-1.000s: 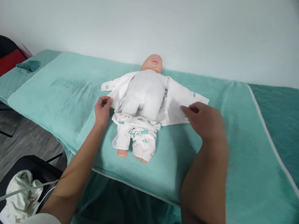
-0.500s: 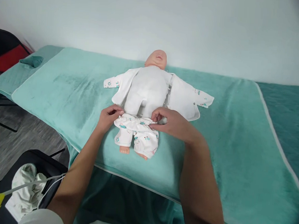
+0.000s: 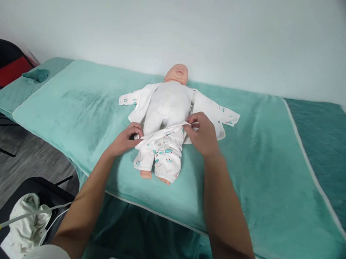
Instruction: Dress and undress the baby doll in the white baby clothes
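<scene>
A baby doll (image 3: 170, 101) with a white cloth body lies on its back, head toward the wall. Its arms are in the sleeves of an open white jacket (image 3: 211, 106) with printed cuffs. White printed pants (image 3: 169, 155) cover its lower legs, and both feet stick out of the leg ends. My left hand (image 3: 127, 139) pinches the waistband at the left, near the doll's knee. Higher up, at the doll's right-hand thigh in view, my right hand (image 3: 201, 133) is closed on the other end of the waistband. The band runs slanted and taut between them.
The doll lies on a bed with a green cover (image 3: 86, 99), against a white wall (image 3: 180, 31). At the lower left, a black chair (image 3: 53, 190) bears crumpled pale cloth (image 3: 27, 222), with a white cable (image 3: 37, 211) crossing over it. A black and red chair (image 3: 5, 64) stands at the far left.
My right hand has pulled its side of the waistband upward, from the doll's knee to its thigh. My left hand stays low at the other side. The camera view has shifted slightly.
</scene>
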Tool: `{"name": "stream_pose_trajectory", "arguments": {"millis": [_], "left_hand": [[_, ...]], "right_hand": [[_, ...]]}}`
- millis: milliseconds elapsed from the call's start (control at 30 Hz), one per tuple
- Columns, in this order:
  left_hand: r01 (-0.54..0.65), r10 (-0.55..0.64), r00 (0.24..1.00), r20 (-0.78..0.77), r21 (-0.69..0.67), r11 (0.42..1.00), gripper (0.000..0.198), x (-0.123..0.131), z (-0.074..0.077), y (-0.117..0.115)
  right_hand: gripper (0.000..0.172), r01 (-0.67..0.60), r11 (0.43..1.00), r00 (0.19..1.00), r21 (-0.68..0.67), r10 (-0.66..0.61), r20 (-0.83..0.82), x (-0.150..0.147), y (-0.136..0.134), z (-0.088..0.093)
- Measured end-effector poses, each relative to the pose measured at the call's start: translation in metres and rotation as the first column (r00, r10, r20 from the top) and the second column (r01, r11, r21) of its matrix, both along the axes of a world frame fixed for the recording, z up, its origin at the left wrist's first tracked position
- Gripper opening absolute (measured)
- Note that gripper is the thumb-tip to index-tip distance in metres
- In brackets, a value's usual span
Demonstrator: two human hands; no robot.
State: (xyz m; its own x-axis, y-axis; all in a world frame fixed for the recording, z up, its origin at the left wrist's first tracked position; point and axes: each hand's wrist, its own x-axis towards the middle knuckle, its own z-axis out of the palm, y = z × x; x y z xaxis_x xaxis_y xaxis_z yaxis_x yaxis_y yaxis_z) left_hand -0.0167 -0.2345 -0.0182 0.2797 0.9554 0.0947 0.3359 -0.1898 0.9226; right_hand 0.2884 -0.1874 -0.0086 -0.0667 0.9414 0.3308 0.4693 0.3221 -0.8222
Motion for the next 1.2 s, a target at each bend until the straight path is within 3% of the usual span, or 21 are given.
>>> {"name": "stream_pose_trajectory", "arguments": {"millis": [200,300,367,500,633,867,1033,1200], "left_hand": [[0.194,-0.139,0.928,-0.346,0.130,0.972,0.014,-0.004,0.040,0.006],[0.314,-0.246,0.899,-0.363,0.142,0.939,0.019,-0.003,0.053,0.015],[0.322,-0.255,0.912,-0.322,0.176,0.930,0.025,-0.002,0.054,0.023],[0.107,-0.080,0.990,-0.113,0.264,0.959,0.028,0.005,0.041,0.045],[-0.090,0.069,0.991,0.114,0.182,0.979,0.023,0.016,0.027,0.074],[-0.434,0.367,0.890,0.270,0.259,0.863,0.024,0.041,0.000,0.133],[-0.388,0.359,0.893,0.273,0.059,0.920,0.021,0.042,-0.021,0.135],[-0.200,0.214,0.954,0.212,-0.086,0.976,0.011,0.026,-0.013,0.119]], "right_hand": [[0.012,0.111,0.994,0.985,-0.024,-0.113,-0.131,-0.011,0.006,-0.016],[0.010,0.091,0.996,0.987,-0.019,-0.092,-0.129,-0.012,0.007,-0.017],[0.013,0.068,0.998,0.988,-0.004,-0.068,-0.136,-0.010,0.009,-0.019],[0.020,0.050,0.999,0.978,-0.021,-0.054,-0.200,-0.005,0.014,-0.025],[0.032,0.016,0.985,0.958,-0.171,-0.064,-0.280,-0.002,0.016,-0.027],[0.050,0.200,0.970,0.938,-0.142,-0.231,-0.260,-0.009,0.018,-0.025],[0.051,0.043,0.972,0.963,-0.232,-0.102,-0.248,0.000,0.026,-0.031],[0.030,-0.210,0.923,0.940,-0.322,0.100,-0.326,0.014,0.025,-0.026]]}}
